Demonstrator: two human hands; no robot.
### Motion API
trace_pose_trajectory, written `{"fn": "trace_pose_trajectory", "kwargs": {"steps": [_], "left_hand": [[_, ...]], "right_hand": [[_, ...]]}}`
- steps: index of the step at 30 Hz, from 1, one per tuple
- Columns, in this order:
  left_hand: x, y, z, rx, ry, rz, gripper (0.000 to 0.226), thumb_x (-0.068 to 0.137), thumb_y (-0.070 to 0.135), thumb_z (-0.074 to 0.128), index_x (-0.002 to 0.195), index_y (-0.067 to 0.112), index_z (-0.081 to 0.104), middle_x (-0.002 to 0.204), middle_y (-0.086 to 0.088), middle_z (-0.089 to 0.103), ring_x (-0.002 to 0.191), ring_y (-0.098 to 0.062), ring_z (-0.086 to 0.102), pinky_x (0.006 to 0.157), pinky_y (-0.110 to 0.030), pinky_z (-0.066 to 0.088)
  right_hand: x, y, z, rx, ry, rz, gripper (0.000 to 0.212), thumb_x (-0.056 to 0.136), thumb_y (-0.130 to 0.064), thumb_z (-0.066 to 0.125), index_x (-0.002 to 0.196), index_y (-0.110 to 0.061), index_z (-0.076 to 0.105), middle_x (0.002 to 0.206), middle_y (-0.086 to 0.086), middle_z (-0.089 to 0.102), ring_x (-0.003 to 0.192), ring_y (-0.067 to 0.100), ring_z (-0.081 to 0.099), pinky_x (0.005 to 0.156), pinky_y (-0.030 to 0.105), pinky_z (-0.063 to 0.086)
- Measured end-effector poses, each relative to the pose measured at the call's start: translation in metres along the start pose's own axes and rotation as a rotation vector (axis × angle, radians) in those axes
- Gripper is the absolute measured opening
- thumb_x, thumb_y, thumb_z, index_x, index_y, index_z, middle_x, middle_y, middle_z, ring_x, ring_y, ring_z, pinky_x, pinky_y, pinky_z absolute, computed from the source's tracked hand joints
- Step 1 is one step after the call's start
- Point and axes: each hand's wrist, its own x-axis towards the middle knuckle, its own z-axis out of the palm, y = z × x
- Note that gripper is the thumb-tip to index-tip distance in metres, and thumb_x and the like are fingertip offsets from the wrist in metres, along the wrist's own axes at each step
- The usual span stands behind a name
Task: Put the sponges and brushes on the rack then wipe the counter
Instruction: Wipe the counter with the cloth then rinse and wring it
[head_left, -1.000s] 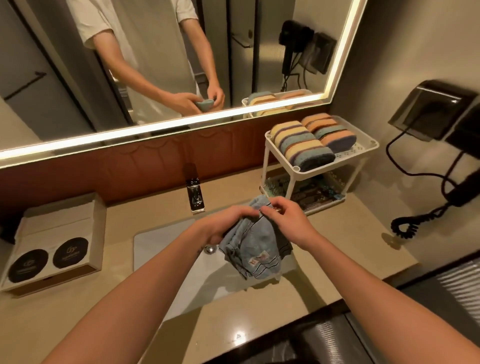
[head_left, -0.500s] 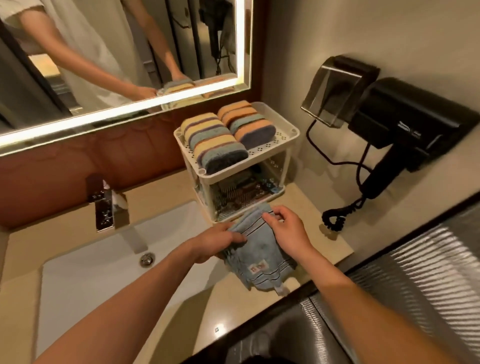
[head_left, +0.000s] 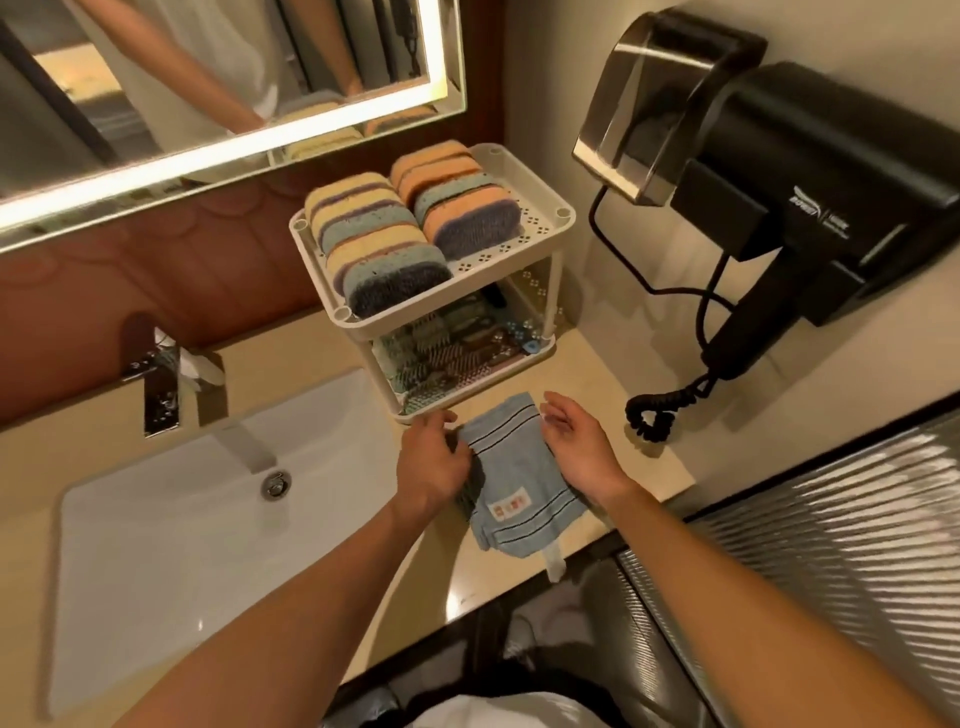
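Head view: blue cloth (head_left: 519, 467) lies flat on the worktop (head_left: 597, 379); left hand (head_left: 431, 460) rests on its left edge, grip unclear, and right hand (head_left: 576, 441) sits loosely open at its right edge. Beyond, rack (head_left: 535, 228) holds brushes (head_left: 441, 353) below, sponges (head_left: 374, 244) above.

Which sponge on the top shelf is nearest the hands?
The blue sponge with the dark face, frontmost in the left row; the right row's front sponge is orange and farther back.
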Motion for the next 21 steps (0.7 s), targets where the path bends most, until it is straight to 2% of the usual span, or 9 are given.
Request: {"fn": "trace_pose_trajectory", "kwargs": {"steps": [2,4,6,7,9,12,16,18,21], "left_hand": [[-0.005,-0.011,0.003,0.188,0.04,0.159,0.042,0.089,0.033,0.064,0.127,0.016,0.061,0.127,-0.009,0.054,0.114,-0.029,0.052,0.098,-0.038,0.045],[-0.01,-0.02,0.011,0.278,-0.037,0.327,0.052,0.083,0.046,0.061,0.125,0.016,0.063,0.128,-0.012,0.055,0.113,-0.032,0.052,0.095,-0.041,0.047],[-0.011,-0.029,0.025,0.32,-0.13,0.396,0.066,0.08,0.058,0.061,0.129,0.014,0.062,0.134,-0.014,0.054,0.119,-0.035,0.053,0.097,-0.046,0.048],[-0.012,-0.031,0.032,0.348,-0.188,0.379,0.074,0.08,0.063,0.061,0.136,0.015,0.057,0.143,-0.015,0.048,0.128,-0.037,0.048,0.103,-0.048,0.044],[-0.018,-0.029,0.039,0.411,-0.298,0.272,0.087,0.085,0.068,0.06,0.153,0.019,0.038,0.162,-0.013,0.025,0.15,-0.034,0.022,0.118,-0.05,0.027],[-0.023,-0.029,0.044,0.465,-0.335,0.198,0.091,0.091,0.069,0.052,0.161,0.024,0.015,0.17,-0.002,-0.005,0.156,-0.023,-0.009,0.123,-0.053,0.009],[-0.018,-0.028,0.04,0.51,-0.394,0.166,0.094,0.091,0.073,0.049,0.162,0.03,0.006,0.169,0.004,-0.014,0.155,-0.017,-0.015,0.124,-0.054,0.005],[-0.016,-0.023,0.037,0.531,-0.414,0.163,0.093,0.091,0.069,0.052,0.162,0.029,0.008,0.17,0.002,-0.011,0.156,-0.02,-0.012,0.125,-0.054,0.005],[-0.017,-0.018,0.027,0.511,-0.455,0.202,0.088,0.094,0.06,0.056,0.162,0.026,0.012,0.17,-0.002,-0.005,0.157,-0.024,-0.007,0.125,-0.051,0.006]], "right_hand": [[0.003,0.008,0.001,-0.166,-0.032,-0.088,0.047,0.098,-0.013,0.057,0.144,-0.023,0.051,0.143,-0.005,0.055,0.132,0.011,0.051,0.113,0.036,0.042],[0.002,0.016,0.003,-0.315,-0.103,-0.135,0.054,0.092,-0.011,0.06,0.144,-0.023,0.051,0.146,-0.002,0.053,0.134,0.014,0.049,0.115,0.039,0.041],[-0.002,0.019,0.007,-0.471,-0.217,-0.169,0.062,0.089,-0.01,0.065,0.148,-0.018,0.047,0.152,0.003,0.045,0.142,0.02,0.041,0.12,0.037,0.031],[-0.003,0.021,0.009,-0.539,-0.268,-0.194,0.066,0.09,-0.011,0.067,0.151,-0.016,0.042,0.156,0.005,0.039,0.146,0.022,0.034,0.123,0.033,0.024],[-0.003,0.028,0.014,-0.687,-0.364,-0.23,0.076,0.092,-0.019,0.068,0.157,-0.012,0.029,0.165,0.006,0.023,0.153,0.023,0.016,0.122,0.027,0.009],[-0.002,0.044,0.015,-0.899,-0.404,-0.345,0.08,0.098,-0.033,0.062,0.16,-0.015,0.016,0.168,0.009,0.001,0.155,0.025,-0.004,0.121,0.027,-0.004],[-0.004,0.044,0.014,-1.047,-0.388,-0.392,0.079,0.1,-0.043,0.055,0.161,-0.022,0.011,0.169,0.004,-0.005,0.154,0.021,-0.012,0.123,0.032,0.0],[-0.005,0.029,0.016,-1.117,-0.399,-0.336,0.079,0.1,-0.043,0.055,0.162,-0.023,0.01,0.169,0.003,-0.003,0.156,0.023,-0.006,0.123,0.034,0.007],[-0.008,0.006,0.026,-1.187,-0.396,-0.306,0.073,0.1,-0.039,0.055,0.16,-0.02,0.018,0.169,0.008,0.007,0.155,0.028,0.007,0.122,0.038,0.016]]}}
